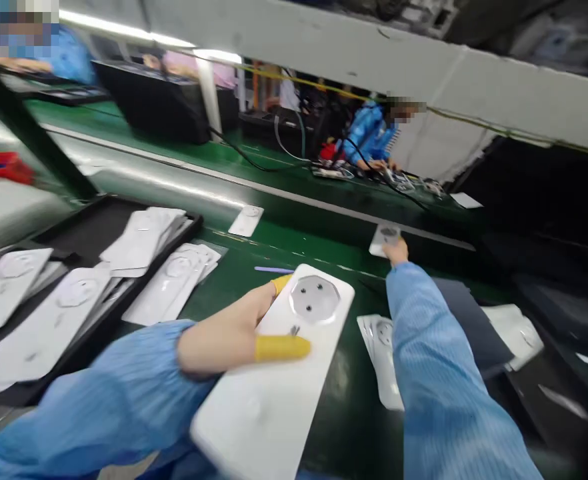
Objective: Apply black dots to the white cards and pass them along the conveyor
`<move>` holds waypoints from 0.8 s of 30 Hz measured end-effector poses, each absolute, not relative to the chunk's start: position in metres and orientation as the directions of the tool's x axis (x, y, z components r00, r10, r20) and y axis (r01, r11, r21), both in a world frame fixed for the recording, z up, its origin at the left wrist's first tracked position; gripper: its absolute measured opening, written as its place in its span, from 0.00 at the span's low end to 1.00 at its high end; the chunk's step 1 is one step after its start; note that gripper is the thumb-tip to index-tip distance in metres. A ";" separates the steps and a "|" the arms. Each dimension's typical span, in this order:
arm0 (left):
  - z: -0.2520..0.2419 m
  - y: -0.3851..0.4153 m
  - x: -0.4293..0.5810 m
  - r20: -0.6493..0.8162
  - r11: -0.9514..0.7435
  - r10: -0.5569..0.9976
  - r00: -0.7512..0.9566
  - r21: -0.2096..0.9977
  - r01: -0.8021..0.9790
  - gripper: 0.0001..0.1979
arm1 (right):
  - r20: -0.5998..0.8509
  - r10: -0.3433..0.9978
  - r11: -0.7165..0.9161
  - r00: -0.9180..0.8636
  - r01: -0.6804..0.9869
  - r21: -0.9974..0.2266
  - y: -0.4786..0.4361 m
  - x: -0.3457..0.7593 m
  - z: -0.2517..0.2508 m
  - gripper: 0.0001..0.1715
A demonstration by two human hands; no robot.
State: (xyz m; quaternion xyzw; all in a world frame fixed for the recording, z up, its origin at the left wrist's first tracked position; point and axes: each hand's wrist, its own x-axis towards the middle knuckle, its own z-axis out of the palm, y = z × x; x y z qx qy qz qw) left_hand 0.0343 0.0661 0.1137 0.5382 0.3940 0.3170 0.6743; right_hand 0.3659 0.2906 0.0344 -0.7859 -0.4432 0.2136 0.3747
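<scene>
My left hand (224, 327), with yellow finger cots, grips a long white socket panel (274, 393) in front of me. Its thumb lies across the panel's face, just below an octagonal socket recess with three holes. My right hand (397, 252) is stretched far forward over the green surface. Its fingers close on the near edge of another white socket piece (378, 244), whose recess looks grey; how far this piece extends is hard to tell. Below my right forearm lies a small stack of white socket panels (381, 360), partly hidden by the sleeve.
Black trays (99, 223) with white panels stand at left, beside another panel stack (174, 280). A lone panel (247, 220) lies further back near a purple strip (273, 270). At right are a dark sheet (467, 320) and a white panel (514, 333). Co-workers sit beyond.
</scene>
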 end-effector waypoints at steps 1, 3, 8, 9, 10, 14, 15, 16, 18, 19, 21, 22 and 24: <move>0.099 0.076 0.052 -0.194 0.204 0.864 0.465 0.979 0.029 0.34 | 0.013 0.863 -0.286 0.506 0.509 -0.812 0.289 0.364 0.042 0.20; 0.064 0.093 0.098 -0.150 0.122 0.945 0.291 0.986 0.113 0.40 | 0.061 0.873 -0.195 0.483 0.462 -0.865 0.283 0.363 0.057 0.20; -0.006 0.096 0.215 -0.224 0.168 0.906 0.358 0.969 0.182 0.37 | 0.199 0.923 0.070 0.329 0.368 -0.927 0.230 0.348 0.090 0.27; -0.010 0.091 0.229 -0.234 0.173 0.894 0.382 0.967 0.187 0.31 | 0.247 0.937 0.165 0.247 0.310 -0.936 0.213 0.341 0.092 0.27; -0.012 0.087 0.238 -0.241 0.178 0.883 0.403 0.966 0.187 0.25 | 0.290 0.942 0.245 0.168 0.248 -0.938 0.193 0.334 0.093 0.28; 0.001 0.073 0.217 -0.204 0.179 0.878 0.434 0.979 0.099 0.17 | 0.286 0.957 0.272 0.044 0.201 -0.941 0.110 0.306 0.077 0.29; 0.005 0.071 0.200 -0.190 0.182 0.883 0.429 0.981 0.061 0.17 | 0.254 0.967 0.241 0.036 0.211 -0.947 0.090 0.298 0.067 0.29; 0.009 0.069 0.181 -0.180 0.189 0.888 0.424 0.982 0.021 0.18 | 0.228 0.973 0.217 0.030 0.209 -0.954 0.071 0.290 0.056 0.28; 0.014 0.064 0.139 -0.190 0.229 0.895 0.403 0.972 -0.049 0.25 | 0.168 0.986 0.163 0.017 0.167 -0.972 0.038 0.268 0.029 0.26; 0.014 0.060 0.118 -0.205 0.255 0.901 0.383 0.963 -0.085 0.31 | 0.142 0.990 0.141 -0.002 0.136 -0.981 0.024 0.255 0.014 0.25; 0.010 0.052 0.081 -0.220 0.281 0.928 0.302 0.943 -0.177 0.35 | 0.129 0.990 0.134 -0.063 0.085 -0.987 0.006 0.227 -0.012 0.23; 0.005 0.048 0.064 -0.214 0.265 0.951 0.221 0.935 -0.234 0.34 | 0.130 0.984 0.140 -0.124 0.071 -0.988 0.002 0.213 -0.023 0.23; -0.005 0.042 0.030 -0.189 0.186 0.982 0.015 0.943 -0.275 0.46 | 0.173 0.958 0.205 -0.230 0.122 -0.971 0.006 0.194 -0.041 0.24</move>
